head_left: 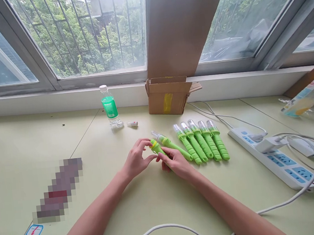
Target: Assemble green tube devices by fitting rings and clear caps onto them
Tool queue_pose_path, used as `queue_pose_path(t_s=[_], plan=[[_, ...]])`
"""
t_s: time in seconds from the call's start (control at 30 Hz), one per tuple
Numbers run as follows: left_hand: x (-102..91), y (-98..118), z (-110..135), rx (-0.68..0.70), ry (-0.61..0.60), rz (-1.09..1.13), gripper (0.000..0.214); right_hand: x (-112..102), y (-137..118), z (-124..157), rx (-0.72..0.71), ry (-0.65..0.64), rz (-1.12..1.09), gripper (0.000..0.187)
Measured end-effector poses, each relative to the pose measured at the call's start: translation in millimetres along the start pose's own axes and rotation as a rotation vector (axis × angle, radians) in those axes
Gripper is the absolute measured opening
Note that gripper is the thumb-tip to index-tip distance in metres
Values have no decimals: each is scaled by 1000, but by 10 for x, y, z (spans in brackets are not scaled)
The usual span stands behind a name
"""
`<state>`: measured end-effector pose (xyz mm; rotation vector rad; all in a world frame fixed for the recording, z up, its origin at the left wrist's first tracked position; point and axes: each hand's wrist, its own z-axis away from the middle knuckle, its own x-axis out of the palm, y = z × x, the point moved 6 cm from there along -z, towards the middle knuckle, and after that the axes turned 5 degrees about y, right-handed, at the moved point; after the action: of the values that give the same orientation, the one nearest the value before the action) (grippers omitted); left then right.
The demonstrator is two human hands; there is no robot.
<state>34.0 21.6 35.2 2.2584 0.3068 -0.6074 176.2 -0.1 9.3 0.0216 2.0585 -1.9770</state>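
Observation:
My right hand grips the handle of a green tool just above the pale green table. My left hand pinches the yellow-and-green head end of that same tool with its fingertips. Another green tool with a clear cap lies on the table just behind my right hand. To its right, several more green tools lie side by side in a row, clear caps pointing away from me.
A green-labelled water bottle and a small white tube stand behind my hands. An open cardboard box sits against the window ledge. A white power strip with plugs and cables lies at right; a white cable crosses the near edge.

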Motion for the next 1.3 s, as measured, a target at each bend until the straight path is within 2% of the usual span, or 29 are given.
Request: queue_pose_path(t_s=[0.1,0.37,0.6,0.77,0.9,1.13,1.3], plan=[[43,-12,23,1,-10,-31,35,-3,1,5,2,-9,-3,39],[-19,-9,34,57,100,-97,8,26,-3,37,58,-68,-105,40],[-12,18,32,35,95,-17,17,46,59,28,112,-32,-183,41],[-35,17,31,55,112,-40,15,13,46,7,71,-14,-137,33],[-74,10,14,89,124,-76,9,-7,19,-5,37,-47,-72,35],[-31,-22,11,54,82,-52,12,-9,37,5,68,-70,-54,45],[16,-30,18,10,22,-14,14,-37,89,-5,118,-18,-60,41]])
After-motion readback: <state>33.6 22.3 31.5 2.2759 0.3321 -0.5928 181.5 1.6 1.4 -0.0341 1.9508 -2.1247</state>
